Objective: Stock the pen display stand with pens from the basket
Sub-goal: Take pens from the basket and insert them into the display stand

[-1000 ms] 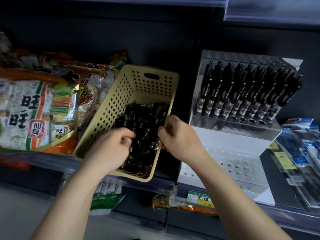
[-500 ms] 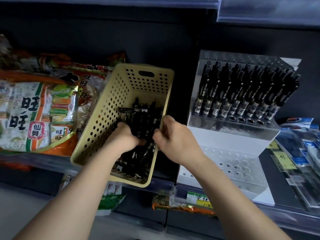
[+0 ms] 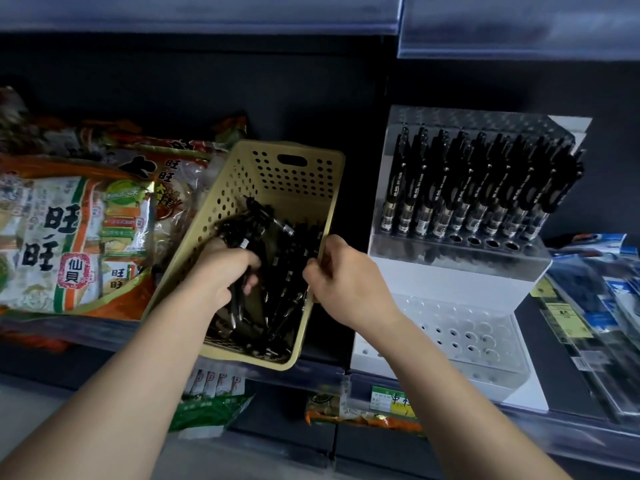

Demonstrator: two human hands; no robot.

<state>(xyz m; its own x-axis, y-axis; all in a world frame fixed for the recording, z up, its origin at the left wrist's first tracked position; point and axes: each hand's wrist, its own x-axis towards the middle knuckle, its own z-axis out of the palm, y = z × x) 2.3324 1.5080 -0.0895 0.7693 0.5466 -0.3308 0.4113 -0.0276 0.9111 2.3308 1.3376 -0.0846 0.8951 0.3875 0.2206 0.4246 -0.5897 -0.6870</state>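
Note:
A yellow perforated basket (image 3: 287,174) sits tilted on the shelf with several loose black pens (image 3: 284,289) inside. My left hand (image 3: 221,271) is inside the basket and grips a bunch of black pens (image 3: 251,223), lifted a little above the pile. My right hand (image 3: 341,278) holds the basket's right rim, its fingers curled over the edge. To the right stands the clear stepped pen display stand (image 3: 460,268). Its upper tier holds rows of upright black pens (image 3: 478,188) with a few empty holes in front; its lower tier (image 3: 460,337) holds no pens.
Large snack bags (image 3: 76,233) lie left of the basket. Blue packaged stationery (image 3: 595,292) lies to the right of the stand. A shelf edge runs overhead (image 3: 485,26), and more goods sit on the shelf below (image 3: 363,410).
My left hand has closed around a bunch of pens and raised them from the pile. My right hand has shifted to the basket's right rim.

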